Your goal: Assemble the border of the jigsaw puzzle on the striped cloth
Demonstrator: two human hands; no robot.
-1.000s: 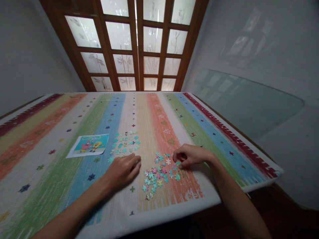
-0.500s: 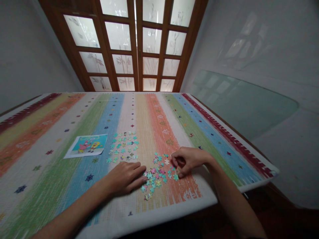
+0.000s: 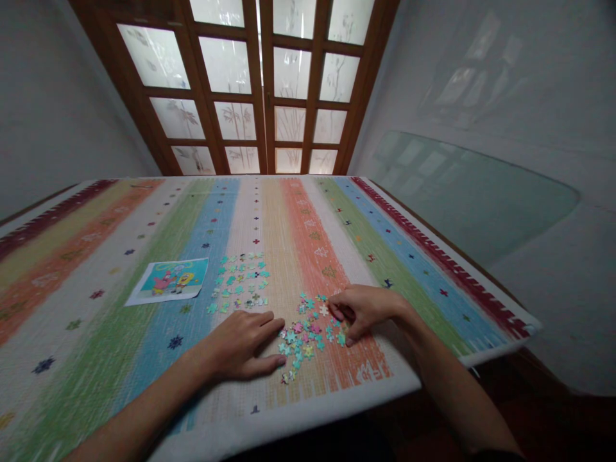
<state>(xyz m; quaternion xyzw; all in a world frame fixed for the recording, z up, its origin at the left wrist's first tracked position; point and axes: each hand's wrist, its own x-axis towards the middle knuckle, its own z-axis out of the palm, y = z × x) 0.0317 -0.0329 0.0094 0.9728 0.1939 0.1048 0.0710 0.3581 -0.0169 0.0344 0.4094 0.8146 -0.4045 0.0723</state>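
Observation:
A loose pile of jigsaw pieces (image 3: 301, 340), mostly turquoise with some pink and yellow, lies near the front edge of the table. My left hand (image 3: 245, 343) rests palm down at the pile's left side, thumb spread away from the fingers and nothing in it. At the pile's right side is my right hand (image 3: 363, 311), its fingers curled and its thumb tip apart from them, close to the outer pieces. I see no piece lifted in it. Left of the pile, more jigsaw pieces (image 3: 239, 280) are spread out in rows.
A reference picture (image 3: 168, 281) of two cartoon figures lies on the left. The striped tablecloth (image 3: 274, 224) covers the table, whose front edge is close to my arms. Wooden glazed doors (image 3: 267, 102) stand beyond, and a wall (image 3: 543, 276) runs along the right.
My left thumb has moved toward me, away from the fingers, widening the gap. My right hand stays at nearly the same spot. The view has shifted slightly.

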